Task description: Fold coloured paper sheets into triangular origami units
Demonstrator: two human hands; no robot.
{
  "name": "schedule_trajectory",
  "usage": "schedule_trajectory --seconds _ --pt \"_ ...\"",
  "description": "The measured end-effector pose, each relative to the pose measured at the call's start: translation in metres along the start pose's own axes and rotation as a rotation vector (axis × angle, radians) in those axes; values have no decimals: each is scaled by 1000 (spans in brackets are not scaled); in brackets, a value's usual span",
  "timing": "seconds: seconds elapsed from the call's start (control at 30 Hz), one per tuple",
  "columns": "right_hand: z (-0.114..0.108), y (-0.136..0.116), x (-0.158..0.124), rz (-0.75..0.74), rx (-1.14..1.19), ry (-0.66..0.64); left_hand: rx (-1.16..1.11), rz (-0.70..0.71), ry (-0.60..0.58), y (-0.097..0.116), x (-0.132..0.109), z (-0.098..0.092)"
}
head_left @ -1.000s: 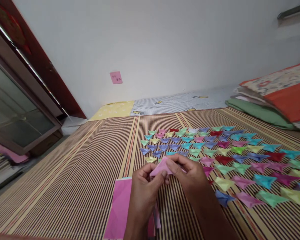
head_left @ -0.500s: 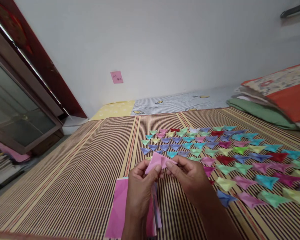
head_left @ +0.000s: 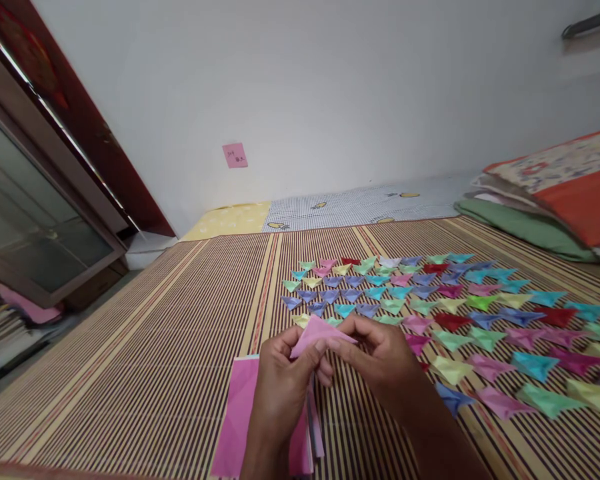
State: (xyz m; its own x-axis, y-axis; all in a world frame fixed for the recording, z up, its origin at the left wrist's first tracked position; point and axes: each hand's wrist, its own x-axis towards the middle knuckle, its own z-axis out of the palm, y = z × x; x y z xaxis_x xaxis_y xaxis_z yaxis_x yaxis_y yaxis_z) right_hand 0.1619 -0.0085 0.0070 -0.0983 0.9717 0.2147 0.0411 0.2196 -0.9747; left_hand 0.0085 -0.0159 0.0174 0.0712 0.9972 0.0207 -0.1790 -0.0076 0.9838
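My left hand (head_left: pixel 283 383) and my right hand (head_left: pixel 380 357) meet over a striped bamboo mat (head_left: pixel 145 373), both pinching a small folded pink paper (head_left: pixel 316 332) between thumbs and fingers. Under my left wrist lies a stack of pink paper sheets (head_left: pixel 240 417). Beyond and to the right of my hands, several folded paper triangles (head_left: pixel 430 300) in blue, green, pink, red and yellow lie in rows on the mat.
A white wall with a pink sticky note (head_left: pixel 235 155) rises behind the mat. Folded bedding and a pillow (head_left: pixel 555 193) lie at the right. A glass-fronted cabinet (head_left: pixel 35 220) and piled books (head_left: pixel 5 333) stand at the left.
The pink paper has been turned and worked between my fingers, held slightly lower than half a second ago. My hands stay in the same spot above the mat.
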Motion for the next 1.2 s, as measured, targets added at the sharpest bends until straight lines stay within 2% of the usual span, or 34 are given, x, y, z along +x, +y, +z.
schedule_trajectory --seconds 0.17,0.3,0.43,0.57,0.67,0.93,1.07,1.2 --pt "-15 3 0 -6 -87 -11 0 -37 -28 -1 0 -1" --pt "-24 2 0 13 -32 2 35 -52 -27 -3 -1 0" --pt "-15 -6 -1 -2 -31 -14 111 -44 -46 -4 -2 5" --pt "-2 -11 -1 -55 -2 88 116 -15 -33 -5 0 7" --pt "0 -8 0 -60 45 130 73 13 -20 -4 -2 5" --pt "2 -9 -2 124 363 109 121 138 -27 1 -4 5" --pt "6 -11 -1 187 519 74 46 140 -121 -1 -2 2" --pt "9 -11 1 219 511 120 -74 114 -191 -5 -3 2"
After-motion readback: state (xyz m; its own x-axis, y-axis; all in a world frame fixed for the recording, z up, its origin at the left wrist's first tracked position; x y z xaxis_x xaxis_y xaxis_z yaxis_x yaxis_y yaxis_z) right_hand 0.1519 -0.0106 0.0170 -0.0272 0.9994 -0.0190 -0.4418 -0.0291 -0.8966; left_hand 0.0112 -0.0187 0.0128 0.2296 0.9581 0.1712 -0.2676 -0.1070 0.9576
